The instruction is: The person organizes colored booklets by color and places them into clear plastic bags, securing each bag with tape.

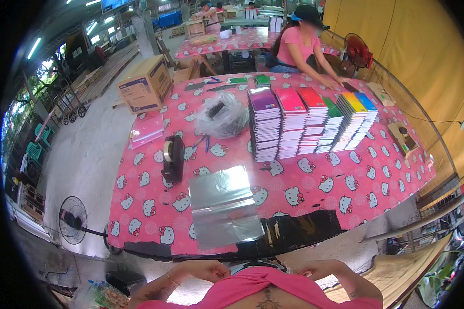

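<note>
Head view: from the left, saw a carton [144,85] with hidden contents, then the left grip [215,270] curled, could not tell how tightly or on what. Noted a crumpled bag [232,121] around something dark [217,110], seemingly unfilled plastic sleeves [224,208] flat on the counter [319,177], and notebooks [313,129] already stacked beyond. Could not judge closure or load of the right grip [313,270], then saw a tray [411,149] with a dark item [404,132].

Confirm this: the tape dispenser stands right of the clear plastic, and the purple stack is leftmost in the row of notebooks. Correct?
Not quite: in the head view, the tape dispenser stands left of the clear plastic. The purple stack is indeed leftmost in the row of notebooks.
</note>
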`<state>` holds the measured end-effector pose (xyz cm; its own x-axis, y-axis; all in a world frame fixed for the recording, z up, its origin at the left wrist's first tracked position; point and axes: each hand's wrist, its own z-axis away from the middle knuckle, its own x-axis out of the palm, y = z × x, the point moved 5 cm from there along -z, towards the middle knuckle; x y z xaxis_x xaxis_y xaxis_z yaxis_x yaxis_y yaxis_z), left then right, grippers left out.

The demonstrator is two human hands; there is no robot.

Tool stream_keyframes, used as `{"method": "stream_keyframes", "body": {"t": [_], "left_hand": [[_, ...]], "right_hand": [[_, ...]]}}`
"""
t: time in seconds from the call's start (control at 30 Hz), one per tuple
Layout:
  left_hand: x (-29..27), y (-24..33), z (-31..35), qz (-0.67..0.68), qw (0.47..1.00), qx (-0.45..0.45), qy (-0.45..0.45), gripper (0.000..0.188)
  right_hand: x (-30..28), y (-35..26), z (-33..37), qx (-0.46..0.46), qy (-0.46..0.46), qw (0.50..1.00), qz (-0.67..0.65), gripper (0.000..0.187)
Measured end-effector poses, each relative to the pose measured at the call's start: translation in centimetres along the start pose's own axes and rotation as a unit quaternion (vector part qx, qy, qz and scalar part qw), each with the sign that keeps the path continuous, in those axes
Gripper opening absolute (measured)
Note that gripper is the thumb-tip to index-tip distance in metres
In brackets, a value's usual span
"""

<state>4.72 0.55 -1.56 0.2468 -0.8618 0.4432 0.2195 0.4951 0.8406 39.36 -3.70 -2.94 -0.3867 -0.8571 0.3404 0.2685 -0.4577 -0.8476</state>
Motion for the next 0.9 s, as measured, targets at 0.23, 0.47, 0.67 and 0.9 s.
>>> {"method": "stream_keyframes", "body": {"t": [0.23, 0.47, 0.67, 0.9], "left_hand": [[1.8, 0.5, -3.6, -0.039, 0.998, 0.053, 0.022, 0.013], [0.6, -5.6, -0.6, -0.036, 0.978, -0.162, 0.124, 0.027], [4.2, -13.2, -1.6, -0.058, 0.982, -0.141, 0.115, 0.033], [6.6, -15.5, -4.1, -0.066, 0.972, -0.186, 0.126, 0.034]], "right_hand": [[-0.5, -1.9, 2.4, 0.009, -0.02, 0.987, 0.159, 0.043], [-3.2, 5.1, 3.5, -0.004, 0.169, 0.983, -0.064, 0.036], [-1.6, 10.8, 10.3, 0.15, 0.146, 0.977, 0.04, 0.037], [0.5, 14.5, 14.6, 0.229, 0.087, 0.968, 0.048, 0.035]]}}
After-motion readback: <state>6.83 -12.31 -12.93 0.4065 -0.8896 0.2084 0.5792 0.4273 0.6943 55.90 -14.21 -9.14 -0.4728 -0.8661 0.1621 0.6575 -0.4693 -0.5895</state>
